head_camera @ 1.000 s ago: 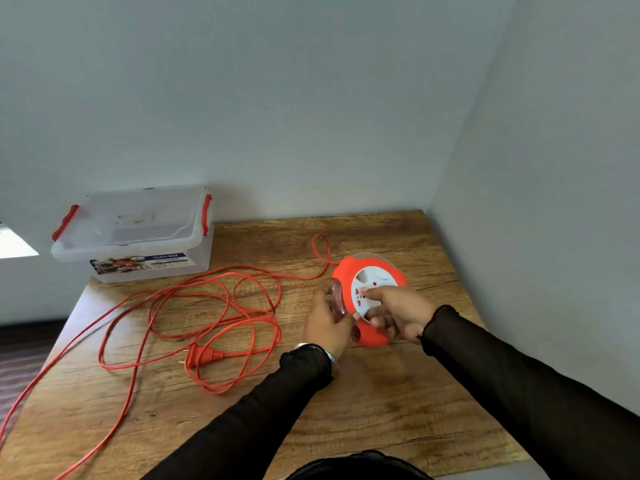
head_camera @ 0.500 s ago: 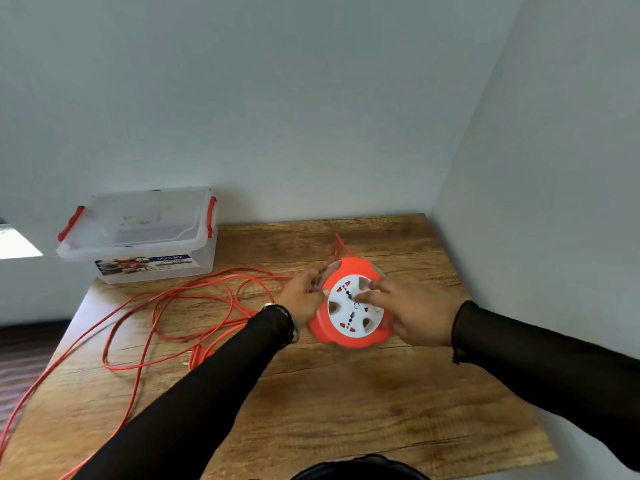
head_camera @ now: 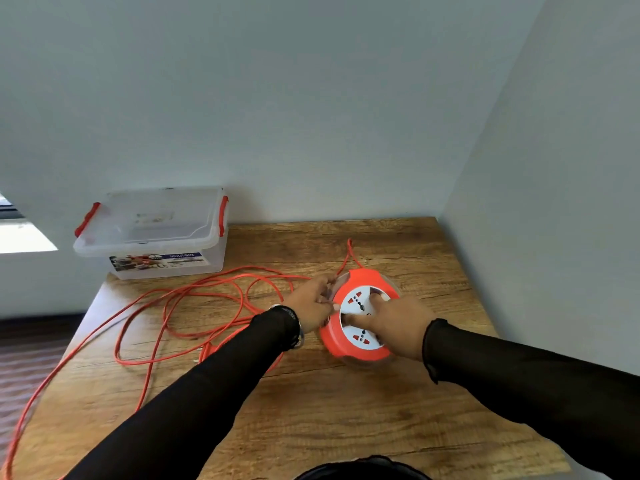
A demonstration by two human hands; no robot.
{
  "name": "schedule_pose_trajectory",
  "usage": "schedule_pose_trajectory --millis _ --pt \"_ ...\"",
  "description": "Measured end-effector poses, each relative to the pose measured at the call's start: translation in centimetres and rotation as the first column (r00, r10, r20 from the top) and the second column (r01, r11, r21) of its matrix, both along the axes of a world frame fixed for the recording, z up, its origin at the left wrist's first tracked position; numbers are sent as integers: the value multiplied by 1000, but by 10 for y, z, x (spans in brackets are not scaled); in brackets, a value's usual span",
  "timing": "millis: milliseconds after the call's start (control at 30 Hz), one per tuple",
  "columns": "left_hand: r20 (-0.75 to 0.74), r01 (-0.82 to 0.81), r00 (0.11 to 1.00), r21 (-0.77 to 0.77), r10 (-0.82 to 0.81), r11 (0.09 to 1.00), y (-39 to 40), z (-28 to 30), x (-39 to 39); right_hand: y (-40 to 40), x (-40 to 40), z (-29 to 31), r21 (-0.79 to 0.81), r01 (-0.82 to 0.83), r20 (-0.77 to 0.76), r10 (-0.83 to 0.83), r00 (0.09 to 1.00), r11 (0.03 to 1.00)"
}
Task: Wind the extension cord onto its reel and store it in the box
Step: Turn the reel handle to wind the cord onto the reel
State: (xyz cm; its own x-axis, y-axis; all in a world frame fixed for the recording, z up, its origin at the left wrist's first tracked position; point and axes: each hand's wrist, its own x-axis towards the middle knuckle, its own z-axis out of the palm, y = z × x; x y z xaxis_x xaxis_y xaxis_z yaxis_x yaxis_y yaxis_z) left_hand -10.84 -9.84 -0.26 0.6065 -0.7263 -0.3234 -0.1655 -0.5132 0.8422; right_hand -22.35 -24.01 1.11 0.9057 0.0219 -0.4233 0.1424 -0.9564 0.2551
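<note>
Tangling is what we are risking: our left hand (head_camera: 313,303) is pinching the cord (head_camera: 194,299) at the reel's (head_camera: 360,323) nine o'clock while our right hand's (head_camera: 398,323) spread fingers are pressing its face.

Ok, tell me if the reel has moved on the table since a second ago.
Yes. The reel was held tilted up; it now lies flat on the table, slightly farther from the box, toward the right wall.

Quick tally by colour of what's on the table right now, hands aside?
Orange: 2, the cord reel and the loose extension cord with its plug
Clear: 1, the lidded storage box, with red latches
Total: 3, all on the wooden table
</note>
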Motion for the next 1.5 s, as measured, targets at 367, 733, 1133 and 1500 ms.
schedule_pose_trajectory --millis 367,733,1133,1500 --pt "-358 -379 885 -182 298 907 -12 -15 -37 -1 -2 -12 579 446 191 -645 740 683" --pt "-511 -620 742 -273 435 736 -16 -39 -73 13 11 -9 715 419 -679 -698 227 -560" --pt "-497 -540 763 -138 414 830 1 -44 -41 1 -5 -3 749 630 -559 -705 436 -204" --pt "-326 -117 944 -166 58 979 -5 -8 4 -14 2 7 158 30 35 -36 999 987"
